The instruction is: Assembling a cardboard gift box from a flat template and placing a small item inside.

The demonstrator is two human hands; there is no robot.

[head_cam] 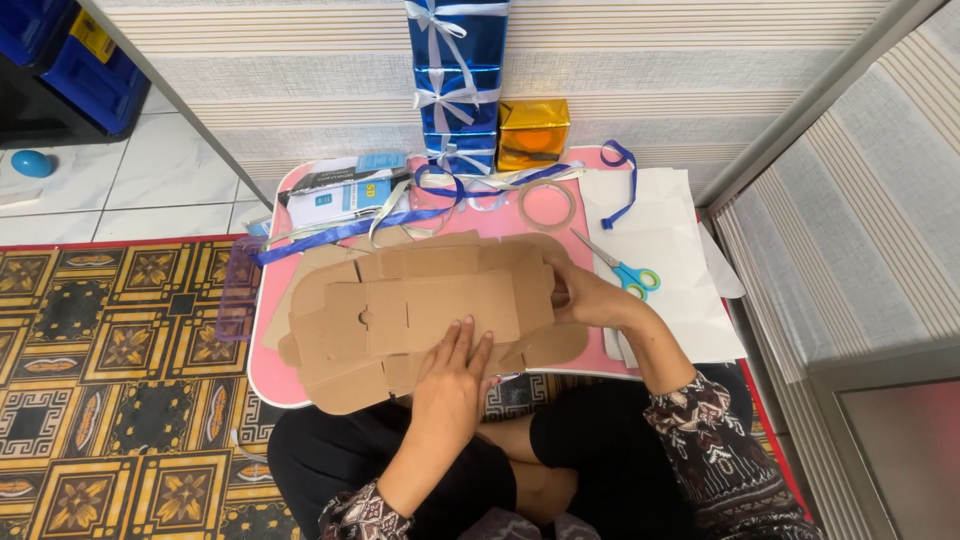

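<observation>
A flat brown cardboard box blank [420, 305] with several flaps lies across a small pink table [275, 385]. My left hand [452, 375] presses flat on its near edge, fingers together and extended. My right hand [590, 298] grips the blank's right side flap, fingers curled over the edge. Both forearms reach in from the bottom, the right one in a patterned sleeve.
Scissors with blue and green handles [622, 268] lie on white paper sheets [665, 270] at the right. A tape roll [547, 205], blue ribbon [350, 228], stacked blue gift boxes [455, 85], a gold box [533, 132] and a booklet [340, 195] stand behind. A patterned rug [120, 350] covers the floor on the left.
</observation>
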